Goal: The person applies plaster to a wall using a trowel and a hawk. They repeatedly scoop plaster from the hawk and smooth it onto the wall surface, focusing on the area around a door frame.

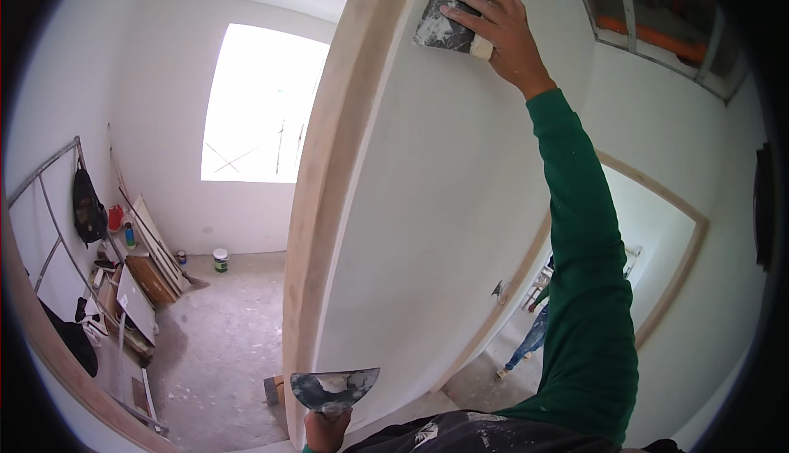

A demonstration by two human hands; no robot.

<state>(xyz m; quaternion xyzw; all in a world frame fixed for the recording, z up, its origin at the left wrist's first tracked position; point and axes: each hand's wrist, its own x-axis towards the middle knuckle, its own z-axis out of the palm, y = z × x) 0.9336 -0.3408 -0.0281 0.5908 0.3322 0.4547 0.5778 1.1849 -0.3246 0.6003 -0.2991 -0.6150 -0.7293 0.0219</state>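
My right hand is raised high against the white wall, close to the top of the wooden door frame. Its fingers lie over a wide putty knife, whose dark blade is smeared with white compound and rests on or very near the wall. Low in front of me, my left hand grips a second putty knife. That one has a broad, flared blade held edge up, with a lump of whitish compound on it; its handle is mostly hidden in the fist.
Left of the frame, a doorway opens on a room with a bright window, a paint bucket, leaning boards and a hanging backpack. Through another doorway at right, partly behind my arm, a person stands. An electrical box shows on the wall.
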